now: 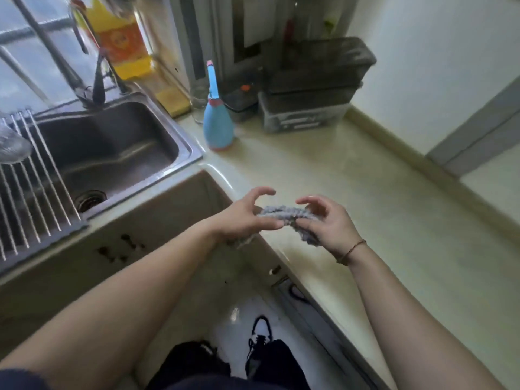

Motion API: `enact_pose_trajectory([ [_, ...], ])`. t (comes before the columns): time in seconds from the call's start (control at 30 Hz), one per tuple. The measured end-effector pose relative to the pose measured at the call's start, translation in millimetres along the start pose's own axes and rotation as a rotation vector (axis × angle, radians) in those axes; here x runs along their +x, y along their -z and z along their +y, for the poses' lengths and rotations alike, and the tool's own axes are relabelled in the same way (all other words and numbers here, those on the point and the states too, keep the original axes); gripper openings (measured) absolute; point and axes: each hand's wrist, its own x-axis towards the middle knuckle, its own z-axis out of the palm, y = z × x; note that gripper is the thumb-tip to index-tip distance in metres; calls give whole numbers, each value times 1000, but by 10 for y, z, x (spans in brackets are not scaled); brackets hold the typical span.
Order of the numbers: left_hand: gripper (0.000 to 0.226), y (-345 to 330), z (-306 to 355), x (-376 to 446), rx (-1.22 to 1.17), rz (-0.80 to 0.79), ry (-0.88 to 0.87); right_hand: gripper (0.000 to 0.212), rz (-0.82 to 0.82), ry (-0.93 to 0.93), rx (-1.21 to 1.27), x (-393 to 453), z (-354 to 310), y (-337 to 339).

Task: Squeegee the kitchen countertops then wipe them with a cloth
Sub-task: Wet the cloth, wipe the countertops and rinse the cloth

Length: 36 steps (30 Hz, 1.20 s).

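Note:
A grey fluffy cloth [284, 216] is bunched between both hands just above the front edge of the pale countertop [365, 192]. My left hand [242, 218] pinches its left end between thumb and lower fingers, with the index finger arched above. My right hand [329, 220] grips the right end, where part of the cloth hangs down under the palm. No squeegee is in view.
A steel sink [112, 153] with a roll-up rack [31, 175] lies to the left. A blue spray bottle [218, 122], a glass [198, 101], a yellow sponge [173, 101] and dark stacked containers [309, 85] stand at the back. The wall [422, 66] runs along the right.

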Motion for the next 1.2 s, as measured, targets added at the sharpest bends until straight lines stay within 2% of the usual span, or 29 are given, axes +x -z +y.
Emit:
enact_pose_trajectory([
  [0.07,60,-389,44,-19,275,-112,-24,34,-25,10,-109,-285,119,382],
  [0.17,23,-886,124,-105,630,-216,-70,24,-14,-46,-196,-719,305,794],
  [0.2,17,-1028,144,-154,673,-248,-69,19,21,-67,-244,-868,380,892],
  [0.3,19,-1411,115,-292,662,-282,-82,9,130,-120,-313,-1327,589,1049],
  [0.37,25,-1648,80,-425,553,-321,-87,15,202,-163,-298,-1619,707,1096],
  [0.43,52,-1890,24,-585,272,-384,-45,34,257,-304,-197,-1902,845,1144],
  [0.5,61,-2188,-47,-729,139,-428,-47,56,241,-498,76,-2217,967,1256],
  [0.57,49,-2525,-68,-823,356,-376,-127,66,87,-573,480,-2528,1077,1430],
  [0.63,33,-2816,-54,-867,576,-231,-232,81,-60,-503,766,-2828,1171,1658],
  [0.7,29,-3063,-3,-898,637,-166,-270,94,-106,-420,814,-3068,1268,1902],
  [0.73,29,-3193,26,-917,692,-175,-290,91,-89,-410,797,-3170,1325,2011],
  [0.8,26,-3500,83,-927,782,-206,-329,62,23,-428,686,-3345,1406,2176],
  [0.87,30,-3892,155,-901,652,-232,-343,24,201,-422,451,-3517,1528,2326],
  [0.9,34,-4110,202,-875,513,-231,-307,14,279,-408,387,-3609,1610,2410],
  [1.0,38,-4730,345,-835,-42,-180,-59,18,441,-395,305,-3925,1880,2740],
  [1.07,46,-5019,392,-824,-270,-187,149,27,476,-395,270,-4149,2031,2958],
  [1.13,49,-5171,385,-868,-262,-278,233,25,451,-379,209,-4293,2130,3110],
  [1.2,46,-5263,382,-951,-230,-399,230,14,379,-337,96,-4322,2172,3221],
])
